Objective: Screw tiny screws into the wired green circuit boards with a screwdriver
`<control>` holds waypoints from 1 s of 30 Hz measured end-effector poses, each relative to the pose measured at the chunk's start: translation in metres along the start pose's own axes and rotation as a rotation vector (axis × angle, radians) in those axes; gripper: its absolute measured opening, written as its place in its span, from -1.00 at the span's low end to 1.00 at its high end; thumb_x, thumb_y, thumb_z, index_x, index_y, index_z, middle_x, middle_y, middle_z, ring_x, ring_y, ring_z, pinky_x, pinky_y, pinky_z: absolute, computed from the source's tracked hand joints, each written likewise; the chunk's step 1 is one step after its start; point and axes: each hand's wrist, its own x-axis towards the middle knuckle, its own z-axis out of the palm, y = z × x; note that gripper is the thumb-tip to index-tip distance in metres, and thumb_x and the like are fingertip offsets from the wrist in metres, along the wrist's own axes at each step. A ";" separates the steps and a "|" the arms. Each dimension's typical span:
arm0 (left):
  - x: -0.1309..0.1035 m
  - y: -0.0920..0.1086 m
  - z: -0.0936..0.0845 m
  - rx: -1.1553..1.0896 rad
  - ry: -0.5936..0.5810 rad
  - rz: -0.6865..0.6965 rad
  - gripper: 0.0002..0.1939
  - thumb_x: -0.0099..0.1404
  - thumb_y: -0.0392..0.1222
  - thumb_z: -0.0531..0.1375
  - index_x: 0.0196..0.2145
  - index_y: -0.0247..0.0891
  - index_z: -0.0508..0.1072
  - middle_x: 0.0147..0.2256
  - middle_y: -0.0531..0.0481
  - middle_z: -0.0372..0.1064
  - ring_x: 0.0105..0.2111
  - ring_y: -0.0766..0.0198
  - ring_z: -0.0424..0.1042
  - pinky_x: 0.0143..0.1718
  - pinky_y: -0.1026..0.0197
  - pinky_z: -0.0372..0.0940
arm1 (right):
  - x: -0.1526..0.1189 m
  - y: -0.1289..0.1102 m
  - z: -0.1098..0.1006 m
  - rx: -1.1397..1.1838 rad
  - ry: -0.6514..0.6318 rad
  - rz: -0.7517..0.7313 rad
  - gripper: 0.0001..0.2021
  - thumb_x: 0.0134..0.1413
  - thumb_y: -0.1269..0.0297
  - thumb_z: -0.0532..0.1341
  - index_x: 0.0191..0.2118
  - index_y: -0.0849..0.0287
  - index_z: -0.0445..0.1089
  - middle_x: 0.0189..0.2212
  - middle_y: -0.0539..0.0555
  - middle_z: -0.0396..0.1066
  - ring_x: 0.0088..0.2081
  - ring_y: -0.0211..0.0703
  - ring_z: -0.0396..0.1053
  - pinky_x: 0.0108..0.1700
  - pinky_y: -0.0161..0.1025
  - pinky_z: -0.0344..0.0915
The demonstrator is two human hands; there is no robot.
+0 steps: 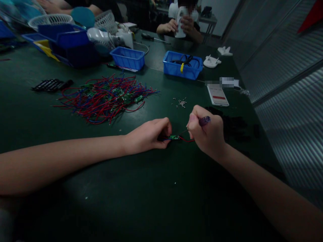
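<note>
My left hand [153, 133] is closed on a small green circuit board [174, 137] with red and blue wires, low over the dark green table. In my right hand [207, 132] is a screwdriver [204, 121] with a dark purple handle, gripped in closed fingers. Its thin shaft slants down to the left, and the tip is at or just above the board's right part; contact cannot be made out. A red wire runs from the board toward my right hand. Small screws [182, 103] lie scattered beyond my hands.
A tangled pile of wired boards [108, 95] lies left of centre, beside black parts [51, 85]. Blue bins [128, 58] stand farther back. A phone [217, 95] and dark parts [234, 126] are at right. Across the table, a person holds a white part [180, 23].
</note>
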 end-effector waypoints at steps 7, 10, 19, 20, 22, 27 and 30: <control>0.001 -0.001 0.000 -0.021 -0.007 0.012 -0.80 0.14 -0.28 0.24 -0.31 -0.24 0.27 -0.39 0.11 0.30 -0.43 0.41 0.28 -0.42 0.35 0.17 | 0.004 0.009 0.004 0.210 -0.010 0.218 -0.70 0.26 0.29 -0.01 -0.54 0.13 0.16 -0.73 -0.15 0.13 -0.68 -0.43 0.13 -0.53 -0.33 0.10; 0.001 -0.001 0.000 -0.033 -0.004 0.012 -0.79 0.13 -0.30 0.25 -0.31 -0.24 0.27 -0.39 0.11 0.29 -0.45 0.42 0.27 -0.43 0.36 0.16 | 0.006 0.016 0.006 0.277 -0.010 0.305 -0.68 0.26 0.28 0.00 -0.55 0.13 0.18 -0.75 -0.15 0.15 -0.68 -0.43 0.14 -0.53 -0.35 0.12; 0.001 -0.002 -0.001 -0.040 -0.016 0.006 -0.79 0.12 -0.31 0.25 -0.31 -0.24 0.27 -0.40 0.12 0.29 -0.45 0.42 0.27 -0.43 0.36 0.15 | 0.007 0.027 0.012 0.377 -0.062 0.448 -0.69 0.26 0.25 0.00 -0.53 0.14 0.21 -0.76 -0.15 0.17 -0.70 -0.42 0.12 -0.60 -0.37 0.09; 0.001 -0.002 -0.001 -0.040 -0.015 0.008 -0.79 0.12 -0.31 0.25 -0.31 -0.24 0.27 -0.40 0.12 0.28 -0.45 0.43 0.27 -0.43 0.36 0.15 | 0.006 0.027 0.012 0.384 -0.062 0.453 -0.69 0.25 0.25 0.00 -0.53 0.14 0.21 -0.76 -0.14 0.17 -0.70 -0.42 0.12 -0.60 -0.38 0.09; 0.001 -0.002 -0.001 -0.033 -0.012 0.015 -0.79 0.13 -0.30 0.25 -0.31 -0.24 0.27 -0.39 0.12 0.28 -0.45 0.43 0.26 -0.44 0.36 0.15 | 0.006 0.029 0.013 0.396 -0.059 0.458 -0.69 0.25 0.25 0.00 -0.53 0.14 0.21 -0.76 -0.14 0.17 -0.70 -0.43 0.12 -0.60 -0.38 0.08; 0.002 -0.002 -0.001 -0.028 -0.011 0.031 -0.79 0.13 -0.30 0.25 -0.30 -0.25 0.27 -0.39 0.12 0.28 -0.44 0.44 0.27 -0.44 0.37 0.15 | 0.005 0.030 0.013 0.418 -0.018 0.441 -0.69 0.25 0.27 -0.01 -0.54 0.13 0.19 -0.77 -0.15 0.14 -0.70 -0.44 0.11 -0.61 -0.38 0.07; 0.001 -0.002 -0.001 -0.034 -0.010 0.031 -0.79 0.13 -0.30 0.25 -0.31 -0.25 0.27 -0.39 0.12 0.28 -0.45 0.43 0.27 -0.44 0.37 0.15 | 0.006 0.028 0.010 0.403 0.008 0.411 -0.68 0.26 0.27 0.00 -0.54 0.13 0.19 -0.77 -0.16 0.13 -0.70 -0.44 0.10 -0.61 -0.38 0.06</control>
